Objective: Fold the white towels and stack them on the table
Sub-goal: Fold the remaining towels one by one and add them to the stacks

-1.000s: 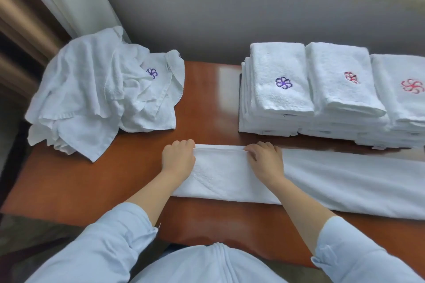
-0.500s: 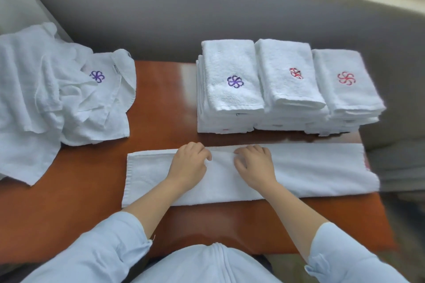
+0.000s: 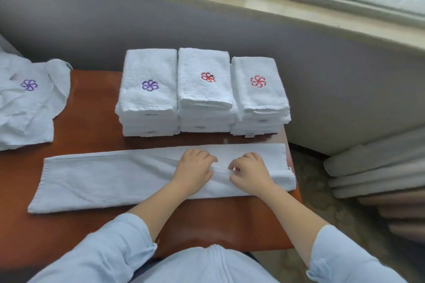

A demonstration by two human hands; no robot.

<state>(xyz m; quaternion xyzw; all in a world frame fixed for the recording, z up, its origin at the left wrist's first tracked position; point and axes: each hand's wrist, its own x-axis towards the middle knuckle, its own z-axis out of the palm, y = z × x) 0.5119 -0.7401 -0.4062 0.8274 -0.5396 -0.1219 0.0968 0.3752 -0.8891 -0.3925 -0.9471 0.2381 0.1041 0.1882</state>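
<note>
A person's view looks down at a reddish-brown wooden surface (image 3: 92,122). A long white terry towel (image 3: 103,179), already folded lengthwise into a narrow strip, lies flat across the lower middle of the frame, its right end at the surface's right edge. Both hands sit on the strip right of centre, close together. The right hand (image 3: 250,169) has thumb and fingers curled, pinching a small raised ridge of cloth. The left hand (image 3: 194,167) rests knuckles up with its fingers bent; whether it grips or only presses cannot be told.

Behind the strip, in the middle of the frame, stand three stacks of folded white towels (image 3: 208,89), topped with purple and red embroidered flowers. A heap of unfolded white towels (image 3: 27,110) lies at the left edge.

The step appears to be smoothing the strip before folding it crosswise. The next move likely calls for lifting one end over, matching the edges, then placing the towel on a stack.
</note>
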